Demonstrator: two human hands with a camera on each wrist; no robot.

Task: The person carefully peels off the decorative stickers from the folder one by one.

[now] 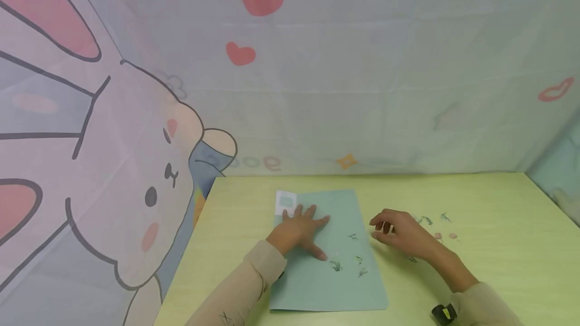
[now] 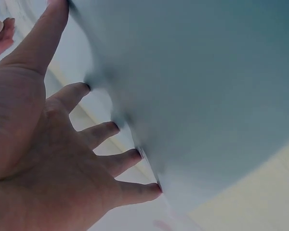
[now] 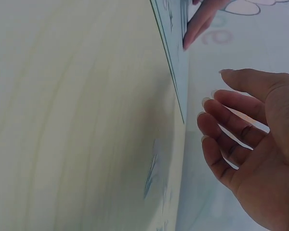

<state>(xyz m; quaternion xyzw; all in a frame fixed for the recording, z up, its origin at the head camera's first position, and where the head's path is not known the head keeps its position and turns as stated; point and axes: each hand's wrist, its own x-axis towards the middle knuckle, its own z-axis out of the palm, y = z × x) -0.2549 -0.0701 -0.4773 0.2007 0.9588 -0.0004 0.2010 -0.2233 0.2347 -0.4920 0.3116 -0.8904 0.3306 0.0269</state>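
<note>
A pale blue-green sheet or folder (image 1: 326,291) lies flat on the yellow-green table, with a white label (image 1: 285,201) at its far left corner. My left hand (image 1: 299,230) presses on it with fingers spread; in the left wrist view the fingertips (image 2: 151,191) rest on its surface. Several small leafy sprig pieces, one a green sprig (image 1: 336,265), sit on the sheet's right half. Just past its right edge my right hand (image 1: 403,230) hovers with loosely bent fingers and nothing in them. The right wrist view shows that palm (image 3: 260,183) bare.
On the table (image 1: 507,265) right of the sheet lie more small pieces, among them a leafy sprig (image 1: 446,217) and a pink flower piece (image 1: 453,236). A printed cloth (image 1: 362,89) with hearts and a rabbit hangs behind and at the left.
</note>
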